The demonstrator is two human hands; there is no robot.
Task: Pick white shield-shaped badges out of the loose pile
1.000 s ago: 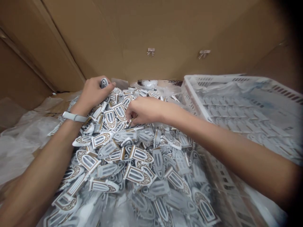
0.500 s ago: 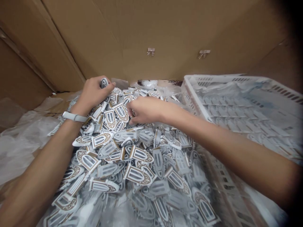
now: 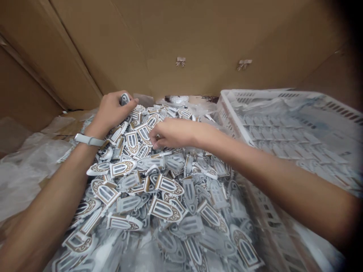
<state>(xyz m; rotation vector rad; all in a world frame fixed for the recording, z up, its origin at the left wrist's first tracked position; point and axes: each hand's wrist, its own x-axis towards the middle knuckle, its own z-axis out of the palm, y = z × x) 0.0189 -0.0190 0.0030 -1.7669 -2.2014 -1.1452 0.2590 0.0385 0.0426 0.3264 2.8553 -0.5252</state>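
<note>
Head view: left hand (image 3: 113, 109) curled round a grey piece (image 3: 124, 99) at the pile's far left. Right hand (image 3: 174, 132), fingertips bunched over the pile (image 3: 168, 185), left of the white crate's left edge (image 3: 237, 122); can't tell if pinching anything. Overlapping pieces could slide if its fingers snag a neighbour. Left fingers hidden; near pile blurred, crate's right side cut off.

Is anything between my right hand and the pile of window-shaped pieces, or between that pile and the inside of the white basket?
Nothing visible separates your right hand from the pile; its fingers are down at the pieces. Toward the basket, its side wall stands in the way, partly hidden by your right forearm.
</note>
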